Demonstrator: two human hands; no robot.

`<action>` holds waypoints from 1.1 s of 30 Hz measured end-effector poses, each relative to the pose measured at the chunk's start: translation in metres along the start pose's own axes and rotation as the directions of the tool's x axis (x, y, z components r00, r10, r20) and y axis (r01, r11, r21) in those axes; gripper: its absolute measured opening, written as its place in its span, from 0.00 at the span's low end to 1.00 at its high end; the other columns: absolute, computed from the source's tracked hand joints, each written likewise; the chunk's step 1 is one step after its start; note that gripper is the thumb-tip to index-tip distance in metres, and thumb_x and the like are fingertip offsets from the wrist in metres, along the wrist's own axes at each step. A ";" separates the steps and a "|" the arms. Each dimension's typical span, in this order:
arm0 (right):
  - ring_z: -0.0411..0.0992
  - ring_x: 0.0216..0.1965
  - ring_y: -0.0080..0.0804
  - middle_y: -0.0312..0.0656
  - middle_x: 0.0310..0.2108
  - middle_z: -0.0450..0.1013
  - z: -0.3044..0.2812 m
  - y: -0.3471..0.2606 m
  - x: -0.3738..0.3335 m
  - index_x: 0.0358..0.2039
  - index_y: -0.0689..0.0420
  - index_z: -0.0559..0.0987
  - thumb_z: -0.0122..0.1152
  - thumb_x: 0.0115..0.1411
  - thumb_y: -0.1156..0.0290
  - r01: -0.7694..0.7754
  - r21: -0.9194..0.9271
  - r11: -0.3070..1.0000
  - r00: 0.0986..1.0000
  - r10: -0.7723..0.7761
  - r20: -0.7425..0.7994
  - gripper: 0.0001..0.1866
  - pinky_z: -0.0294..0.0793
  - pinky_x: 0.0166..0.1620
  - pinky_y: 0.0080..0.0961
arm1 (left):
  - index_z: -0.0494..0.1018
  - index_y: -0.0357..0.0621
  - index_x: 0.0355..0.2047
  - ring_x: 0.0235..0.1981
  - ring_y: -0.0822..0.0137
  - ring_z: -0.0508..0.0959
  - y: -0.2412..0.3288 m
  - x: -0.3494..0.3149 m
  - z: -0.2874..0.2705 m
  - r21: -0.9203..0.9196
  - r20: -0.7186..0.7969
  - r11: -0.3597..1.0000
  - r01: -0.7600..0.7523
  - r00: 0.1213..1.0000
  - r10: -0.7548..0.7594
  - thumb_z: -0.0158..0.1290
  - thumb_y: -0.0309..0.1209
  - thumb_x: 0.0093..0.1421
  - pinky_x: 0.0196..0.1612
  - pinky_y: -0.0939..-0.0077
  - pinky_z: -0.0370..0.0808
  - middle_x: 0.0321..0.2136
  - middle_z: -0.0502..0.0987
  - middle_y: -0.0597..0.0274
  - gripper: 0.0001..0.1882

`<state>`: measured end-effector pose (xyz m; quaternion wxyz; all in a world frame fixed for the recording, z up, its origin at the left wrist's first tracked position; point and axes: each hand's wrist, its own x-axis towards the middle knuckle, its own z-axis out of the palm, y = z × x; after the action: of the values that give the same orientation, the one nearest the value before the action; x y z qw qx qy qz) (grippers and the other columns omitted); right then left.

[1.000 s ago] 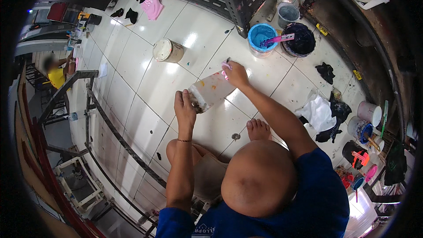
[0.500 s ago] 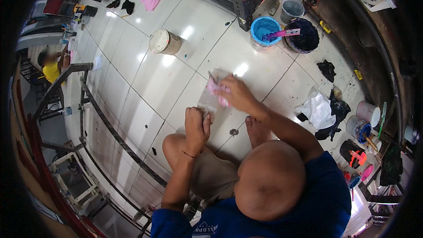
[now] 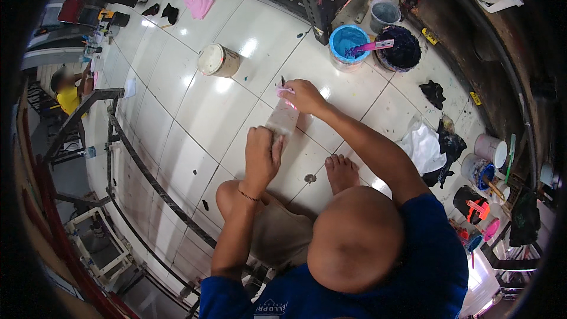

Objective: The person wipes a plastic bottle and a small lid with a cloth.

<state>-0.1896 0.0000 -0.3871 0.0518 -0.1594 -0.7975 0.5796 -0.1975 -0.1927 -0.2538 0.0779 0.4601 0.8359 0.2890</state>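
Note:
My left hand (image 3: pixel 261 152) is closed around the near end of a flat, pale grey strip (image 3: pixel 283 117), whose exact kind I cannot make out. It slants away from me above the tiled floor. At its far end, my right hand (image 3: pixel 306 96) grips a pink cloth (image 3: pixel 286 91) bunched against the strip. A small dark tip pokes out just beyond the cloth. Under the fingers, parts of both cloth and strip are hidden.
Beyond my hands stands a lidded tub (image 3: pixel 219 61). A blue paint bucket (image 3: pixel 348 47) with a purple-handled tool sits beside a dark paint bucket (image 3: pixel 398 49). White cloth (image 3: pixel 422 146) and several paint pots lie to the right; a metal frame (image 3: pixel 155 176) runs along the left.
My right hand and the pink cloth have slid along the strip to its far end. My left hand has moved slightly away from me, still holding the near end.

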 end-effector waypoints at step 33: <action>0.73 0.36 0.51 0.51 0.30 0.75 0.021 0.010 -0.010 0.33 0.56 0.80 0.57 0.60 0.62 0.027 -0.206 0.978 0.991 -0.053 -0.123 0.11 0.72 0.42 0.45 | 0.66 0.35 0.29 0.29 0.50 0.64 -0.025 -0.041 -0.007 -0.069 -0.100 0.994 0.085 0.991 -0.092 0.53 0.23 0.57 0.34 0.60 0.63 0.26 0.66 0.49 0.06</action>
<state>-0.1839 -0.0195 -0.4024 0.0978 -0.1845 -0.8508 0.4822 -0.1952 -0.2395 -0.2677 0.0621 0.4042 0.8486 0.3356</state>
